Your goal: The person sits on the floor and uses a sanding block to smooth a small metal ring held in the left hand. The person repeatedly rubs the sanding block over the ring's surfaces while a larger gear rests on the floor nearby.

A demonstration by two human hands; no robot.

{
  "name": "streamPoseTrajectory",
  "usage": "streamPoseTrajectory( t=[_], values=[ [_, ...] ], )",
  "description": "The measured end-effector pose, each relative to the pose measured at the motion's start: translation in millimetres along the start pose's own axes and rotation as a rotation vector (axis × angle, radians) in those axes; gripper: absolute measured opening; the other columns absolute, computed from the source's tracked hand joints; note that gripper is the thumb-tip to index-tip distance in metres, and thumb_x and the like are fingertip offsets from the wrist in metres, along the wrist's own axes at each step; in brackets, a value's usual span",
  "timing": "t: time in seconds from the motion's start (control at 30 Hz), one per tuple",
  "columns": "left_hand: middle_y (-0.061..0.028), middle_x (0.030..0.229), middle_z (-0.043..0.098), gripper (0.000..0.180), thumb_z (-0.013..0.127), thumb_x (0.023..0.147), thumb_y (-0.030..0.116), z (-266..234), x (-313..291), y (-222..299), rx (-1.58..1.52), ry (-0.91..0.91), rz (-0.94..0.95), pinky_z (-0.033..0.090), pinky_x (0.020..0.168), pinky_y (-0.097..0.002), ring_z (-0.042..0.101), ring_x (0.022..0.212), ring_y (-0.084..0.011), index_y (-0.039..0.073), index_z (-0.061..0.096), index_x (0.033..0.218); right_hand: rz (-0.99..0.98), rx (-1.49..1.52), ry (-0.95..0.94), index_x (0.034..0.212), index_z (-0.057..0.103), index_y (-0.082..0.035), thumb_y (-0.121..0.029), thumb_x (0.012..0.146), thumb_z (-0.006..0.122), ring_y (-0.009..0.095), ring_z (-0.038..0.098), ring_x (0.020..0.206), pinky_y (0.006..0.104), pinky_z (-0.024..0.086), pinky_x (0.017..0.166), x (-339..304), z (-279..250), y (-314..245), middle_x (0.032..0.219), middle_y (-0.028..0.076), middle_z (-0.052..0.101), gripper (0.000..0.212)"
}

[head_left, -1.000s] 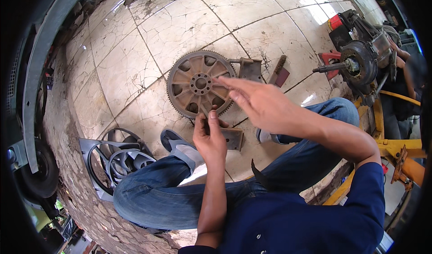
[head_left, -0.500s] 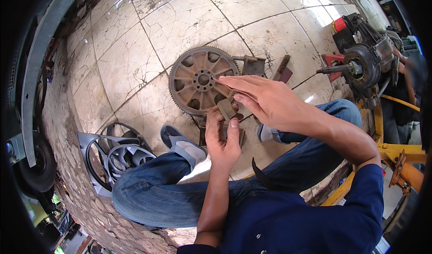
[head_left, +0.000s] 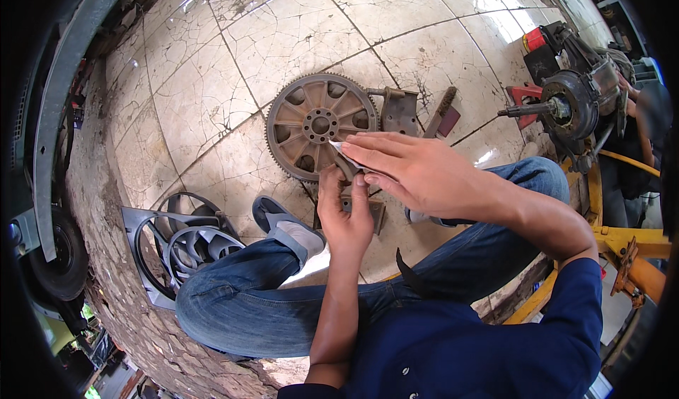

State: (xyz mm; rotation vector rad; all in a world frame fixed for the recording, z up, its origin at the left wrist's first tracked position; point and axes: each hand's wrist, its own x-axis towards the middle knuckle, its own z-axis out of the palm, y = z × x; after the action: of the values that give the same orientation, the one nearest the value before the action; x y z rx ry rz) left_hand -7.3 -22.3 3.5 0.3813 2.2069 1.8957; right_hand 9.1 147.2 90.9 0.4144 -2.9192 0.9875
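Observation:
My left hand (head_left: 344, 212) grips a small brown metal piece (head_left: 344, 166) between thumb and fingers, low over the near edge of a flywheel. My right hand (head_left: 417, 166) lies across the top of that piece, fingers stretched together over a thin folded sheet (head_left: 337, 145) that looks like sandpaper, its pale edge showing at the fingertips. Much of the metal piece is covered by the right hand. Just beyond both hands, the rusty toothed flywheel (head_left: 288, 121) lies flat on the floor.
Right of the flywheel are a metal bracket (head_left: 399, 109), a wire brush (head_left: 441, 110) and a dark red sheet (head_left: 450, 122). Another metal part (head_left: 377, 217) lies below my hands. A fan shroud (head_left: 145, 247) stands at left. At right, a person works beside a mechanical assembly (head_left: 566, 106).
The metal piece has tilted in my left hand, so its broad face no longer shows. My right hand has come down over it, and the sheet's pale edge is now visible.

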Motion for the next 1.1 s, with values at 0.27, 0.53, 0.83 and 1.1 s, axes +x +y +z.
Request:
streamPoseTrajectory(
  t=[0.27,0.53,0.83,1.1],
  values=[
    [-0.0207,0.101,0.058,0.018,0.063,0.089,0.005,7.6,1.1,13.2,0.185,-0.006,0.127,0.047,0.079,-0.0423,0.058,0.092,-0.0395,-0.004,0.057,0.103,0.094,-0.043,-0.015,0.130,0.053,0.002,-0.027,0.100,0.049,0.033,0.059,0.118,0.0399,0.056,0.086,-4.2,11.1,-0.2,0.128,0.018,0.060,0.042],
    [-0.0149,0.098,0.059,0.013,0.056,0.094,0.005,12.9,-3.4,11.4,0.245,-0.003,0.171,0.047,0.080,-0.0339,0.061,0.088,-0.0280,-0.004,0.058,0.104,0.123,-0.005,-0.023,0.129,0.053,0.005,-0.025,0.101,0.048,0.034,0.059,0.118,0.0414,0.055,0.088,-6.0,17.3,3.1,0.126,0.023,0.060,0.042],
    [-0.0131,0.091,0.060,0.012,0.055,0.097,0.007,10.6,-2.8,-2.0,0.184,-0.023,-0.030,0.047,0.073,-0.0316,0.060,0.082,-0.0200,-0.003,0.059,0.103,0.211,0.064,-0.070,0.136,0.050,0.002,-0.024,0.101,0.046,0.033,0.057,0.121,0.0396,0.047,0.101,-7.7,21.8,3.3,0.134,0.019,0.057,0.043],
    [-0.0151,0.103,0.060,0.019,0.059,0.094,0.005,12.0,-2.5,9.5,0.197,-0.101,0.117,0.046,0.085,-0.0340,0.060,0.094,-0.0298,-0.003,0.059,0.111,0.226,0.118,-0.116,0.130,0.056,0.002,-0.026,0.102,0.045,0.034,0.060,0.117,0.0398,0.050,0.096,-0.9,11.1,8.3,0.127,0.021,0.062,0.041]
  ],
)
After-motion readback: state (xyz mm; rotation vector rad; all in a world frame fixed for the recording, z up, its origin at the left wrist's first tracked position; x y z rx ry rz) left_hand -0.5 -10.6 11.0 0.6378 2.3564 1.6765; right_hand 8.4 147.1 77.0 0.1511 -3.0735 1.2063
